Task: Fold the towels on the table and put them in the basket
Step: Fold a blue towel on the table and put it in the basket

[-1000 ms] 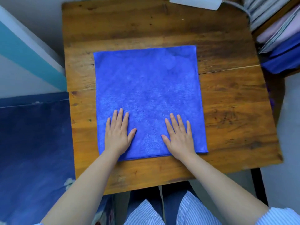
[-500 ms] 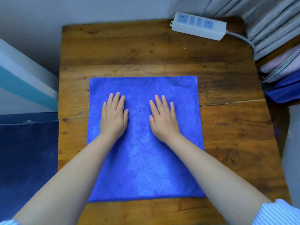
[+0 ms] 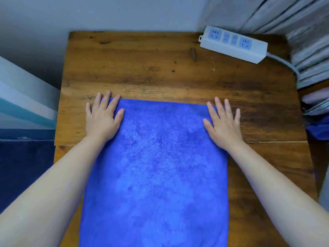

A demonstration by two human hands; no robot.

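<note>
A blue towel (image 3: pixel 156 166) lies spread flat on the wooden table (image 3: pixel 160 68), reaching down past the frame's lower edge. My left hand (image 3: pixel 102 116) lies flat over the towel's far left corner, fingers straight and spread. My right hand (image 3: pixel 222 122) lies flat over the far right corner in the same way. Neither hand grips the cloth. Part of a basket (image 3: pixel 315 104) with folded pink and blue cloth shows at the right edge.
A white power strip (image 3: pixel 233 44) lies at the table's far right corner, its cable running right toward grey curtains (image 3: pixel 284 24). A wall stands behind the table. A dark blue surface (image 3: pixel 25 166) lies to the left.
Both hands slid forward and outward over the towel, from its near edge to its far corners. The view tilted up, bringing the power strip and wall into sight.
</note>
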